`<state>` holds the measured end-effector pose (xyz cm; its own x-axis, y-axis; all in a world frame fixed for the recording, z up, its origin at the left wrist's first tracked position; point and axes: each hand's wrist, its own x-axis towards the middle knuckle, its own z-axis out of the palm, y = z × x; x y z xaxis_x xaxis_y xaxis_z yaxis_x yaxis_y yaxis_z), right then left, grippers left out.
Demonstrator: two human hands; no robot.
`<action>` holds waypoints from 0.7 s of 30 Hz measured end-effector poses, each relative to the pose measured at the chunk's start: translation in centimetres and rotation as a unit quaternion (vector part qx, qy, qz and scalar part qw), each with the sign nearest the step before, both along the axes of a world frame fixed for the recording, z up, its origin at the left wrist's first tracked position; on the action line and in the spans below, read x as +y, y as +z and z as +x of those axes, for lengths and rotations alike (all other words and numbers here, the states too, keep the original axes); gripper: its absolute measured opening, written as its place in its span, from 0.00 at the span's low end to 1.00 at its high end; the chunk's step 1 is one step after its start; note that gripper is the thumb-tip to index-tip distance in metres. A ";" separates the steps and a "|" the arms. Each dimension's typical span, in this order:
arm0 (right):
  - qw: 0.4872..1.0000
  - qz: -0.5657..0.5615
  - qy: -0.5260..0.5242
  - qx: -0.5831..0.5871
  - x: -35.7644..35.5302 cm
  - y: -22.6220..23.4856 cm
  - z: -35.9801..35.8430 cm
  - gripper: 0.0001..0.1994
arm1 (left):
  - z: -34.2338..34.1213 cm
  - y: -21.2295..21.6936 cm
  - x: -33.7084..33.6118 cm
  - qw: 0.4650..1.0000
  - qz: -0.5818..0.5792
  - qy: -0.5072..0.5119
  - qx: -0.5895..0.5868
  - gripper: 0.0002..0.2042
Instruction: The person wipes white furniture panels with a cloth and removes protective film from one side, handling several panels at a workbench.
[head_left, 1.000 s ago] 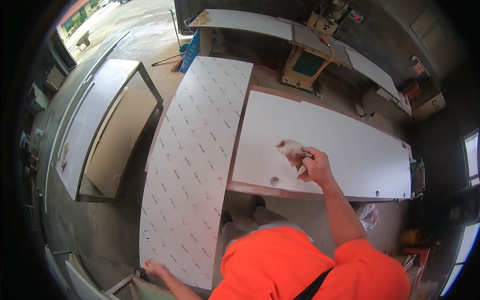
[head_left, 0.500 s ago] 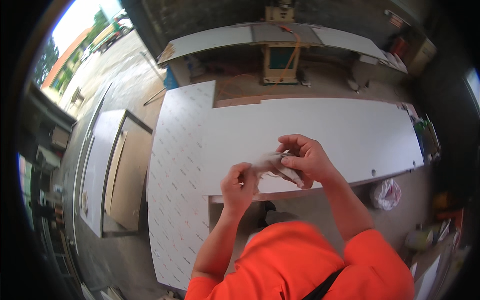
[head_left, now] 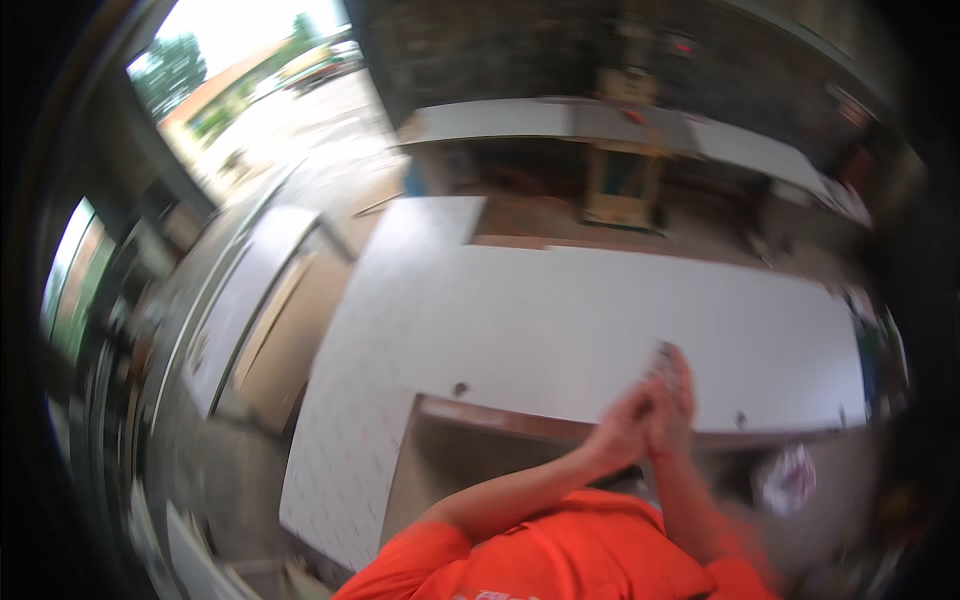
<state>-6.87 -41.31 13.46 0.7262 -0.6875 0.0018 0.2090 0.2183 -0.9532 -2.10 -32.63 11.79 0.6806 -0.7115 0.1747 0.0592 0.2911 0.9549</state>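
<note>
My left hand (head_left: 622, 428) and my right hand (head_left: 672, 408) are pressed together above the near edge of a wide white panel (head_left: 600, 315). Both hands point away from me and are smeared by motion. The left lies against the right, and the fingers overlap, so I cannot make out their exact pose. A greyish patch shows at the fingertips; whether it is a thing held between the hands I cannot tell. Left of the hands, a white sheet with faint printed marks (head_left: 345, 420) joins the white panel. A small dark round spot (head_left: 460, 388) shows near the panel's front edge.
A long bench (head_left: 500, 122) with a machine stand (head_left: 620, 190) runs along the back wall. At the left stands a frame with pale boards (head_left: 245, 290). A whitish plastic bag (head_left: 787, 480) sits on the floor at the right. A wide doorway opens at the far left.
My hands have moved right and come together from apart. The pale crumpled cloth, perhaps a glove, that they held between them no longer shows plainly. The whole view has shifted and blurred.
</note>
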 end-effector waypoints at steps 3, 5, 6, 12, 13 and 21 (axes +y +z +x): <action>0.992 0.113 -0.037 -0.047 -7.1 -1.9 -3.0 0.28 | -2.9 -1.8 -6.7 0.997 0.032 -0.047 -0.049 0.20; 0.988 0.150 0.026 -0.008 -11.2 -2.5 -5.4 0.25 | -4.4 -0.6 -7.9 0.987 0.086 -0.115 -0.076 0.26; 0.984 0.165 0.068 0.014 -14.1 -4.0 -6.7 0.22 | -5.6 -0.1 -8.3 0.986 0.084 -0.122 -0.076 0.23; 0.943 0.285 0.154 0.072 -20.0 -2.4 -10.9 0.21 | -11.5 0.5 -11.1 0.959 0.091 0.196 -0.181 0.15; 0.949 0.268 0.161 0.037 -19.9 -1.4 -11.1 0.19 | -11.5 0.9 -12.4 0.953 0.105 0.187 -0.216 0.17; 0.981 0.138 -0.006 0.134 -26.2 -2.0 -13.3 0.11 | -14.2 -1.7 -17.1 0.942 0.143 0.009 -0.303 0.21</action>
<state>-20.21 -67.51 11.51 0.6665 -0.6440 -0.3756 -0.0370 0.4746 -0.8794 -16.26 -49.74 10.09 0.5299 -0.7779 0.3378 -0.5236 0.0133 0.8519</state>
